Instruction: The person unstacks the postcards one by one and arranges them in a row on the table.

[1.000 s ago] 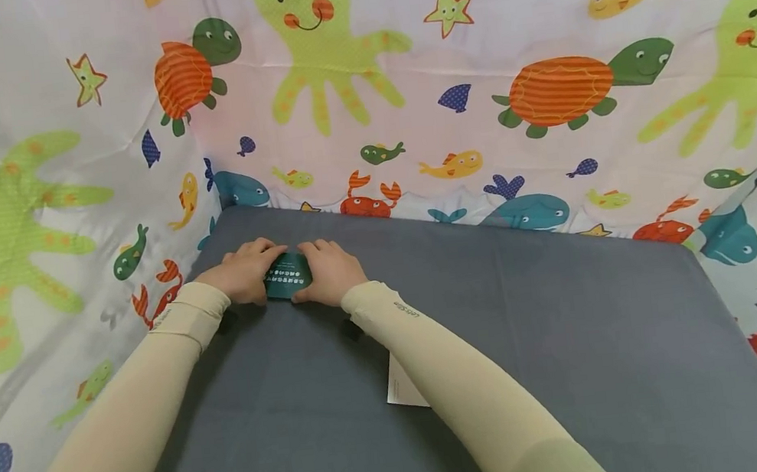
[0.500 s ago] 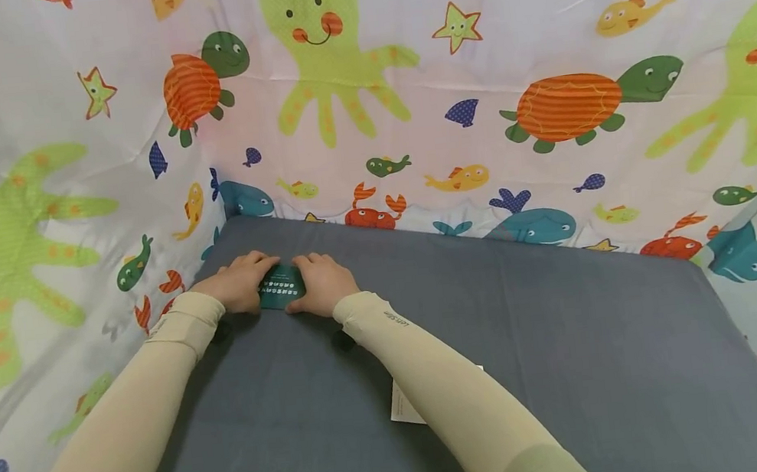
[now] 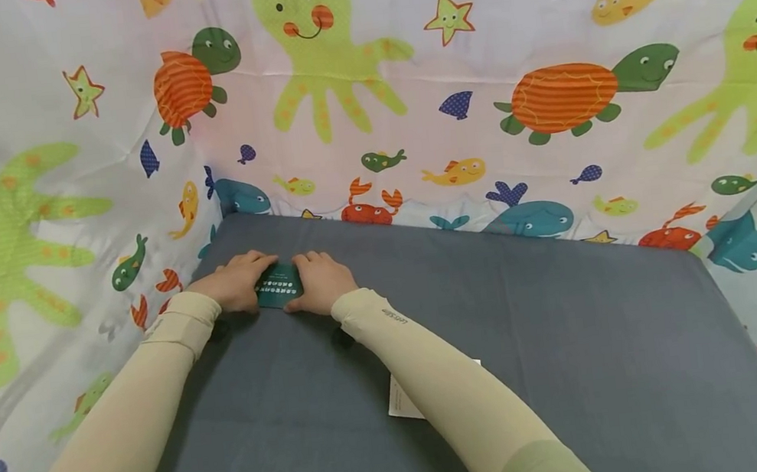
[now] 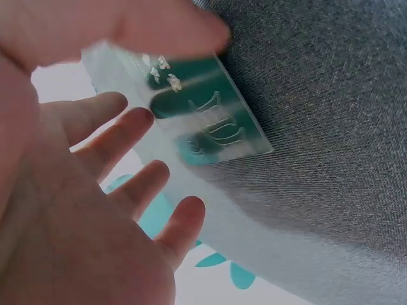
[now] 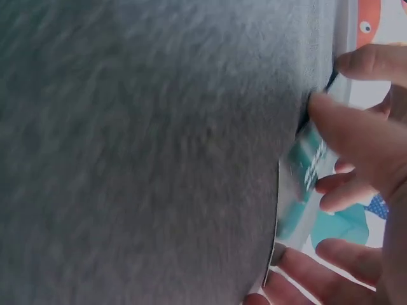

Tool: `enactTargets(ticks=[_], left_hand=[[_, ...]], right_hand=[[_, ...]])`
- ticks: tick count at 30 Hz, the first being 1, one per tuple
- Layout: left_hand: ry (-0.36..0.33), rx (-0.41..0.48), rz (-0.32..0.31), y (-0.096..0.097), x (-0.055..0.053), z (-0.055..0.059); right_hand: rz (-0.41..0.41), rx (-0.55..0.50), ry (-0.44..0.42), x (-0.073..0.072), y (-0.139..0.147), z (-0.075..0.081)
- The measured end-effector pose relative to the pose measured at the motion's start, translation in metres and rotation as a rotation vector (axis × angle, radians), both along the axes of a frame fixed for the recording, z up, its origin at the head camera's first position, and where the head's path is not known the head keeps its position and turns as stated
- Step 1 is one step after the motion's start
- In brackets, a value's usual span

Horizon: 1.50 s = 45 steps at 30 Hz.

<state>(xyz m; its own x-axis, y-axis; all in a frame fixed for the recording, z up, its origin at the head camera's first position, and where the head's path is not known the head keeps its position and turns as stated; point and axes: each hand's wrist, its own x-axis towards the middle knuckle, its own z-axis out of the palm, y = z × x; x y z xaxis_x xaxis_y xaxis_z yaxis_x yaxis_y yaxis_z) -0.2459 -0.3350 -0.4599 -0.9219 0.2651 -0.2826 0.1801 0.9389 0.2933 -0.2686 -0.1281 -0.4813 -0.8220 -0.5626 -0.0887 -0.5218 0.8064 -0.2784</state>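
A flat, glossy green card [image 3: 278, 286] with white lettering lies between my two hands at the far left corner of the grey surface. My left hand [image 3: 234, 283] holds its left side, and in the left wrist view the thumb [image 4: 172, 32] reaches along one edge while the fingers [image 4: 130, 130] are spread on the far side. On the right side, my right hand [image 3: 323, 282] grips the card between thumb and fingers. The right wrist view shows that thumb [image 5: 356, 130] over the card and the fingers [image 5: 305, 276] at its edge.
Partly under my right forearm [image 3: 449, 382] lies a whitish card [image 3: 403, 402]. The grey padded surface [image 3: 570, 346] extends to the right. A fabric wall [image 3: 390, 81] printed with sea animals rises along its back, left and right sides.
Both hands and the green card have shifted slightly left and nearer, then stayed almost still. More of the whitish card shows beside my right forearm.
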Motion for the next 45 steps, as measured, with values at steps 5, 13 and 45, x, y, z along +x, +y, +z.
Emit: enactTargets(ticks=[5,13,45], left_hand=[[0.101,0.008,-0.011,0.021,0.018,0.004],[0.197,0.172,-0.157,0.097,0.081,0.009],[0.112,0.246,-0.354,0.224,0.134,-0.019]], right_hand=[[-0.009,-0.018,-0.020,0.002,0.033,0.007],[-0.007,-0.095,-0.002,0.056,0.143,0.027],[-0.167,-0.196,-0.014,0.167,0.288,-0.003]])
